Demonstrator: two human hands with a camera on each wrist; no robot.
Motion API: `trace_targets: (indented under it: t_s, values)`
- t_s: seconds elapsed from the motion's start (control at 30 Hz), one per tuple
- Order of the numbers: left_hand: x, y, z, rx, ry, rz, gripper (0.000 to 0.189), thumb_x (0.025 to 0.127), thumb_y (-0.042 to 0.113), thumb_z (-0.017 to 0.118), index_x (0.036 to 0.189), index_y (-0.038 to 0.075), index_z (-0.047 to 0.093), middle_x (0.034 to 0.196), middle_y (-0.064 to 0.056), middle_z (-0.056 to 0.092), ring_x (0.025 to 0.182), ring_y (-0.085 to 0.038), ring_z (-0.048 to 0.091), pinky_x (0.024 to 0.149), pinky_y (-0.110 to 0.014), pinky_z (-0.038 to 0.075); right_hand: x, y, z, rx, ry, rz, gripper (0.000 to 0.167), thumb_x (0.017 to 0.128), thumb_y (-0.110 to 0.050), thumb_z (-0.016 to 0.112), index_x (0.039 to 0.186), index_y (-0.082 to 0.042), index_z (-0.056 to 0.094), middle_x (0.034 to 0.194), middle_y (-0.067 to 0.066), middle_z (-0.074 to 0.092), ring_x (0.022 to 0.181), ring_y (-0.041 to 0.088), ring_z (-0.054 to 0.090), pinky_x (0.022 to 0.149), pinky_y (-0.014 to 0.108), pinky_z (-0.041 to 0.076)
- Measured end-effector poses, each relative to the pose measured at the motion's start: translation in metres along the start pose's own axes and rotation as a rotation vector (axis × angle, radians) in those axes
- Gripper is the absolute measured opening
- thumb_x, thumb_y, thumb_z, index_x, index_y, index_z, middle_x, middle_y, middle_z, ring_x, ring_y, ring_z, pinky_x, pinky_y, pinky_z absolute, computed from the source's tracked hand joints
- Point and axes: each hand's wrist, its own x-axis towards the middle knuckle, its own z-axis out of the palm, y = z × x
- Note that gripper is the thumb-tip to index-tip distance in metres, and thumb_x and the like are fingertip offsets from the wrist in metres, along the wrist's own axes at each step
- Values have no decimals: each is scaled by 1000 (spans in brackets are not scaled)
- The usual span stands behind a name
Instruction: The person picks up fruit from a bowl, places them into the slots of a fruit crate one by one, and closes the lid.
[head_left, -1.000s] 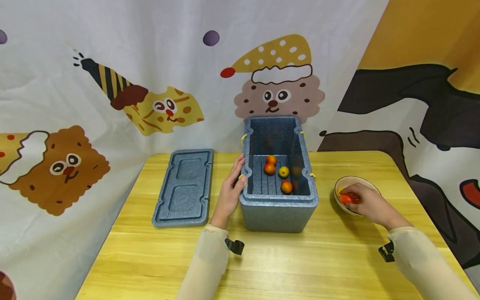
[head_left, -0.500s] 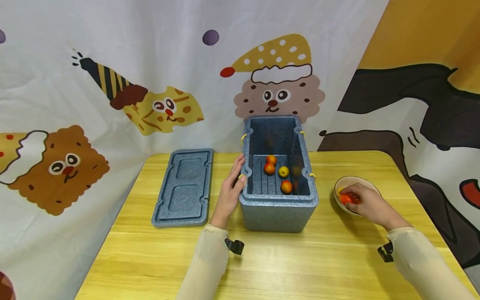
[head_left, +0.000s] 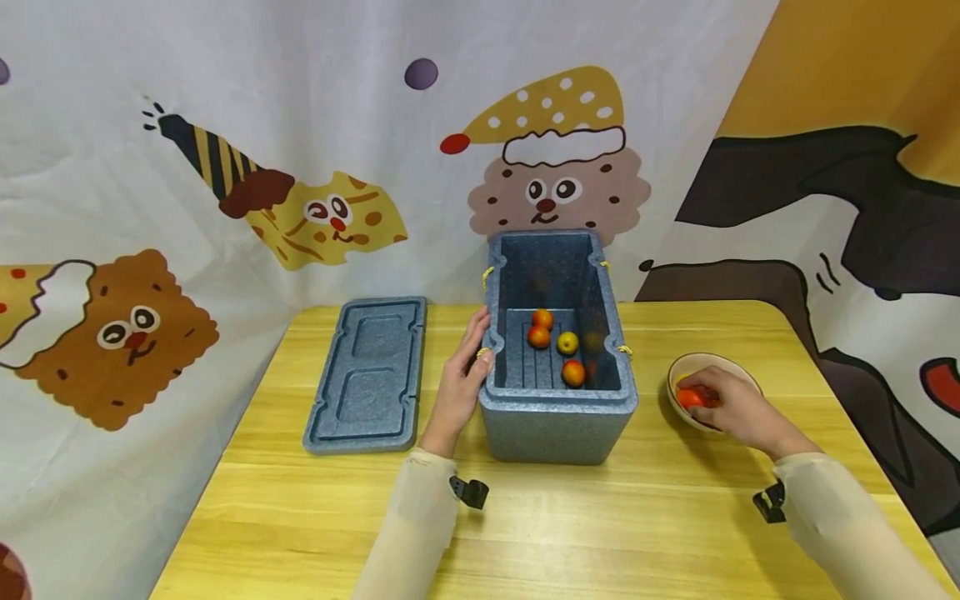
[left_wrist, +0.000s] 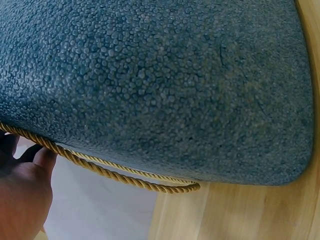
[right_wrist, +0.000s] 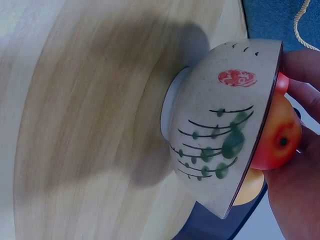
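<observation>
My left hand [head_left: 459, 379] rests against the left side of a grey-blue foam box [head_left: 558, 435], its thumb near the top rim and its fingers along the outer wall. A twisted yellow rope [left_wrist: 107, 172] crosses in front of those fingers in the left wrist view. Inside the box lie several fruits: red-orange ones [head_left: 573, 373] and a yellow one [head_left: 567, 342]. My right hand [head_left: 738, 408] reaches into a cream bowl [right_wrist: 215, 120] and grips a red-orange fruit [right_wrist: 281, 134] between thumb and fingers. A yellow fruit [right_wrist: 248, 189] sits beside it; the bowl's inside is mostly hidden.
A grey-blue foam lid [head_left: 365, 377] lies flat on the wooden table [head_left: 540, 533], left of the box. Behind the table hangs a printed cloth [head_left: 352, 100] with cartoon figures. The bowl stands right of the box.
</observation>
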Motion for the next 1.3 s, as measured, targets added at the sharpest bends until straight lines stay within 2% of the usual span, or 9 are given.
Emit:
trace_targets:
  t_s: [0.07, 0.17, 0.3, 0.6, 0.87, 1.1, 1.2, 1.27, 1.3]
  values:
    - [0, -7, 0, 4, 5, 11, 52, 101, 13, 47, 149, -3, 37, 158, -11, 28, 146, -20, 21, 115, -37, 21, 0, 0, 0, 8, -1, -7, 33, 80, 3, 74, 113, 1, 67, 112, 17, 62, 95, 30, 60, 78, 38, 51]
    - [0, 7, 1, 2, 2, -2, 51, 98, 3, 45, 147, -9, 36, 157, -19, 27, 146, -27, 20, 115, -40, 20, -1, 0, -2, 13, 5, -8, 33, 80, 4, 74, 113, 2, 67, 110, 17, 62, 94, 30, 61, 79, 41, 50]
    - [0, 25, 2, 3, -5, -16, 51, 96, -2, 44, 144, -16, 34, 155, -27, 25, 145, -37, 19, 114, -43, 20, -1, -3, -6, -8, 25, 3, 35, 80, 3, 74, 115, 3, 65, 110, 19, 62, 97, 36, 60, 83, 53, 47]
    - [1, 27, 2, 9, -6, -24, 51, 96, -3, 44, 143, -16, 34, 154, -28, 25, 145, -38, 19, 114, -41, 21, 0, -12, -23, 18, 63, 49, 38, 85, 1, 72, 122, 2, 62, 119, 24, 57, 105, 47, 57, 85, 63, 46]
    - [3, 27, 2, 8, -7, 9, 48, 97, -5, 44, 142, -17, 35, 153, -30, 26, 144, -39, 20, 114, -38, 22, 7, -25, -38, 83, 104, 52, 37, 90, -7, 70, 124, 3, 59, 125, 24, 53, 103, 50, 61, 77, 47, 55]
    - [0, 28, 2, -3, -9, -16, 49, 97, -6, 44, 143, -17, 33, 154, -29, 25, 145, -38, 18, 114, -38, 22, 20, -48, -57, 103, 136, 84, 39, 94, -13, 67, 129, 0, 57, 131, 21, 50, 110, 48, 56, 82, 48, 53]
    - [0, 28, 1, 1, -6, -19, 49, 97, -6, 44, 143, -17, 33, 154, -30, 25, 144, -39, 18, 114, -38, 22, 28, -60, -63, 96, 174, 58, 37, 93, -12, 68, 127, -1, 58, 127, 16, 52, 111, 40, 55, 86, 36, 52]
    - [0, 28, 1, 2, -6, -15, 49, 97, -6, 44, 143, -17, 33, 154, -30, 25, 144, -39, 18, 114, -38, 22, 34, -68, -67, 95, 208, 29, 35, 92, -10, 68, 126, -3, 60, 125, 12, 53, 112, 34, 53, 88, 22, 49]
    - [1, 28, 1, 5, -7, -12, 49, 97, -5, 44, 143, -17, 33, 154, -30, 25, 144, -39, 18, 114, -39, 22, 37, -73, -68, 94, 223, 14, 35, 92, -10, 69, 125, -3, 61, 124, 11, 54, 112, 32, 52, 90, 21, 47]
